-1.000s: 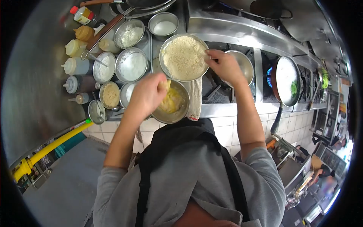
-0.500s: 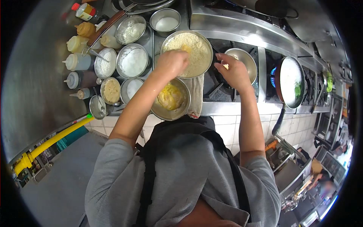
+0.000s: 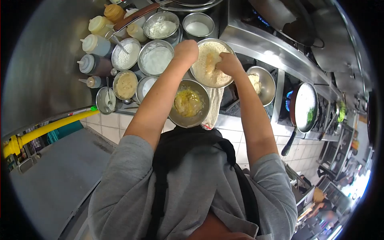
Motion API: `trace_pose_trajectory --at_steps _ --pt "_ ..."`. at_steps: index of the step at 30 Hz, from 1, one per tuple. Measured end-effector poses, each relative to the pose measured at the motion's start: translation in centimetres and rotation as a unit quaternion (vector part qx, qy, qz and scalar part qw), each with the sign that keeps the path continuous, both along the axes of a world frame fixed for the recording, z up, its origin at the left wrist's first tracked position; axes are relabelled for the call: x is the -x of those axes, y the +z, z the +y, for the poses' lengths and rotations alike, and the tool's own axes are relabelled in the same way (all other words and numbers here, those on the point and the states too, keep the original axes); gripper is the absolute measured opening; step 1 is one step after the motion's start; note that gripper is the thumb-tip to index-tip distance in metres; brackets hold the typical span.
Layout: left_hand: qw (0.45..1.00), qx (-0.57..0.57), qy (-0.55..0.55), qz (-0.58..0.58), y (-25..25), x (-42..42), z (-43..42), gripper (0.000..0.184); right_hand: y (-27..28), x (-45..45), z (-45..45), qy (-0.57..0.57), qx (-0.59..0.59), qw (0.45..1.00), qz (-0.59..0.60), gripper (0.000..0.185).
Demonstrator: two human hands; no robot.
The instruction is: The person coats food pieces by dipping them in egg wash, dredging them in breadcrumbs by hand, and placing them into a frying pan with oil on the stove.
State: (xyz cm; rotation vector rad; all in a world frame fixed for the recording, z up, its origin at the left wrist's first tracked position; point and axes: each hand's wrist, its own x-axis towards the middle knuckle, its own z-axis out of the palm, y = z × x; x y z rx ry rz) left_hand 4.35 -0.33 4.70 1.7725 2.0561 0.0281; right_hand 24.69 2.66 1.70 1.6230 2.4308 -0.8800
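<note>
A metal bowl of pale crumbs (image 3: 205,77) stands in front of me, with a crumb-covered lump (image 3: 210,60) in its middle. My left hand (image 3: 187,53) is closed at the bowl's left rim; its fingertips are hidden. From the right, my right hand (image 3: 229,65) reaches into the bowl with fingers curled down at the crumbs beside the lump. Whatever those fingers hold cannot be made out. Nearer my body is a metal bowl of yellow beaten egg (image 3: 188,105) with pale pieces in it. A folded cloth (image 3: 214,105) lies beside it.
Several metal bowls of white powder (image 3: 157,60) and squeeze bottles (image 3: 96,45) stand at left. On the stove rests a bowl with pale pieces (image 3: 256,83). Farther right, a pan of white foamy liquid (image 3: 306,107) sits over a blue flame, its handle (image 3: 289,141) projecting toward me.
My right hand has moved left from the stove bowl into the crumb bowl. My left hand has drawn back from above the crumbs to the left rim. The camera view has shifted.
</note>
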Motion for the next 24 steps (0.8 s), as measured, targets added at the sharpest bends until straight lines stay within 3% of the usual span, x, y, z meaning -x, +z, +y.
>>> trace_pose_trajectory --at_steps 1,2,5,6,8,10,12,14,16,17,24 --pt "1.000 -0.003 0.005 -0.002 0.3 0.1 0.2 0.024 1.4 -0.1 -0.4 -0.049 0.032 0.995 0.079 0.053" --pt "1.000 0.006 0.005 -0.002 0.4 0.1 0.2 0.024 2.5 -0.3 -1.5 -0.046 0.033 0.996 0.076 0.053" --pt "1.000 -0.008 0.010 -0.013 0.4 0.5 0.4 0.025 3.7 -0.1 -4.2 -0.012 -0.128 0.991 -0.043 0.040" --pt "0.999 -0.028 0.008 -0.022 0.4 0.5 0.3 0.025 2.1 -0.2 -4.1 -0.014 -0.127 0.991 -0.044 0.040" --pt "1.000 -0.026 0.003 -0.017 -0.3 0.3 0.3 0.025 -0.4 -0.3 -3.2 -0.001 -0.016 0.999 -0.045 0.043" --pt "1.000 -0.027 0.006 -0.009 -0.2 0.6 0.7 0.025 2.1 0.4 -3.5 -0.013 0.008 1.000 -0.016 0.038" --pt "1.000 -0.005 -0.013 0.000 0.0 0.4 0.5 0.024 2.5 1.1 -4.4 -0.026 -0.149 0.986 0.070 0.036" --pt "1.000 -0.007 -0.014 0.002 -1.1 0.3 1.1 0.025 2.1 2.1 -6.3 -0.008 -0.158 0.983 0.089 0.045" --pt "1.000 -0.009 -0.010 0.006 -1.8 0.5 1.5 0.025 -0.5 2.6 -7.9 0.094 -0.246 0.965 0.013 0.060" --pt "1.000 -0.009 -0.008 0.001 -1.9 0.5 1.4 0.025 -1.2 2.5 -7.9 0.104 -0.193 0.976 0.007 0.066" --pt "0.998 -0.035 0.024 -0.040 -2.0 -0.1 1.3 0.022 -0.2 1.1 -7.4 0.104 -0.148 0.983 -0.022 0.065"
